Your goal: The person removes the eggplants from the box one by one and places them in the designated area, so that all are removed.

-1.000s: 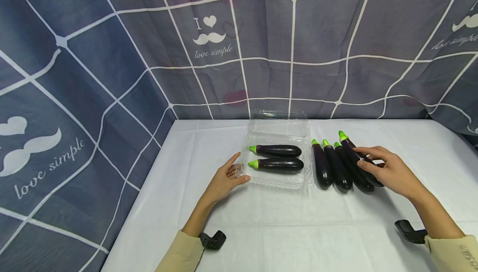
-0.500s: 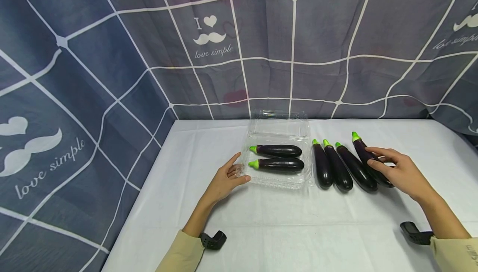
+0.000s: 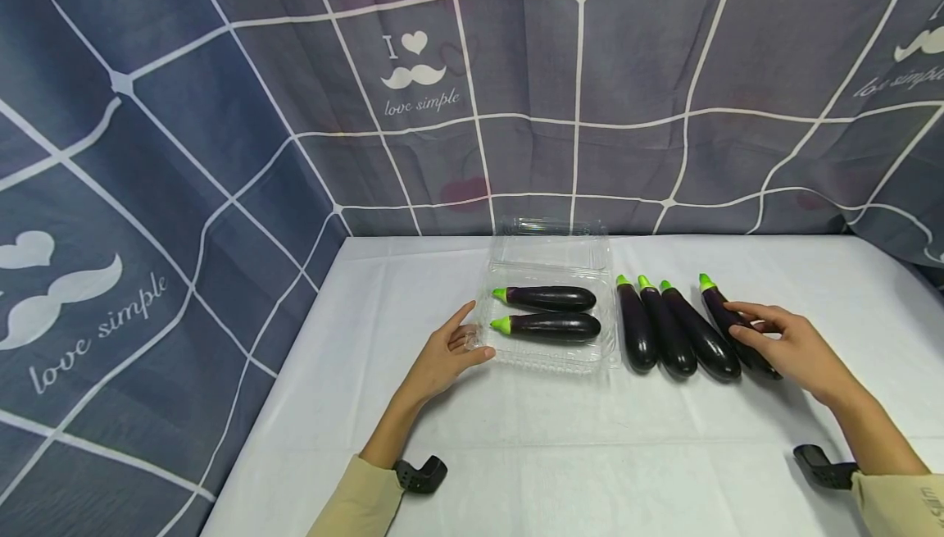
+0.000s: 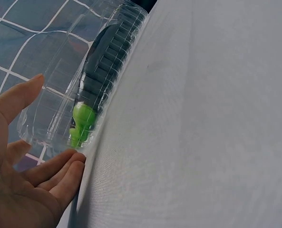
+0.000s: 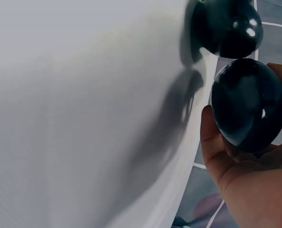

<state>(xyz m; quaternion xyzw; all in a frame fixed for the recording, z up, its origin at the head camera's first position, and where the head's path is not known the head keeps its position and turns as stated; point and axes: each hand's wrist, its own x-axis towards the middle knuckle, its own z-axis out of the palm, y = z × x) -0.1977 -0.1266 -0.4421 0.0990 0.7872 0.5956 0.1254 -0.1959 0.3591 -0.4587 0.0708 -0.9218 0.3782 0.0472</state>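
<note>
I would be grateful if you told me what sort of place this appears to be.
It looks like a makeshift, screened-off work station, perhaps for filming: grid-patterned fabric hangs behind and to the left of a white-covered table, and black wrist-worn devices are in view.

My left forearm [image 3: 401, 430] points to one o'clock, my left hand [image 3: 437, 361] with thumb [image 3: 478, 356] spread from loosely bent fingers [image 3: 455, 321], while my right forearm [image 3: 870, 429] slants to eleven o'clock, my right hand [image 3: 792, 348] gripping between thumb and curved fingers.
</note>
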